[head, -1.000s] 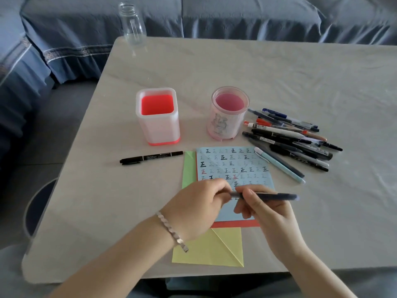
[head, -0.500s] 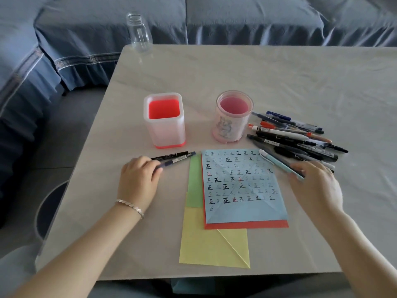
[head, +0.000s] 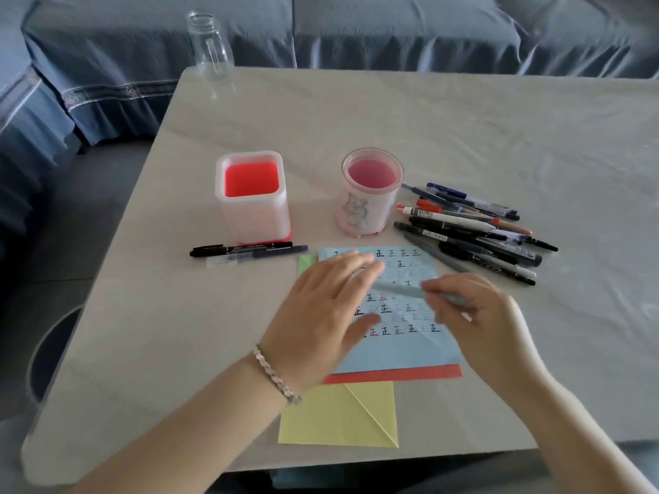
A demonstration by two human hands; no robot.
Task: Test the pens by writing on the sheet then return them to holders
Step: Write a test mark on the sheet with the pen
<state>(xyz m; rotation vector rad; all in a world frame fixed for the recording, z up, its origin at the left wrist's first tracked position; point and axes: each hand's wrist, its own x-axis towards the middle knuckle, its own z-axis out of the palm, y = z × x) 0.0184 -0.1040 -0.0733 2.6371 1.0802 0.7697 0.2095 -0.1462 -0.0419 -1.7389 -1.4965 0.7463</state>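
Note:
A light blue sheet (head: 399,351) covered with written characters lies in front of me on red and yellow paper. My right hand (head: 478,315) grips a light blue pen (head: 403,289) that lies across the sheet, blurred by motion. My left hand (head: 328,301) hovers over the sheet's left part, fingers spread toward the pen's left end. A square red-bottomed holder (head: 253,201) and a round pink holder (head: 371,194) stand behind the sheet. Two dark pens (head: 249,250) lie left of the sheet. A pile of pens (head: 474,229) lies to its right.
A clear glass jar (head: 211,48) stands at the table's far left corner. A blue-covered sofa (head: 392,30) runs behind the table. A dark round bin (head: 53,354) sits on the floor to the left. The table's near edge (head: 321,461) is close below the yellow paper.
My left hand has put a dark pen down beside the black one and moved right over the sheet. My right hand has taken a light blue pen from the pile and brought it over the sheet.

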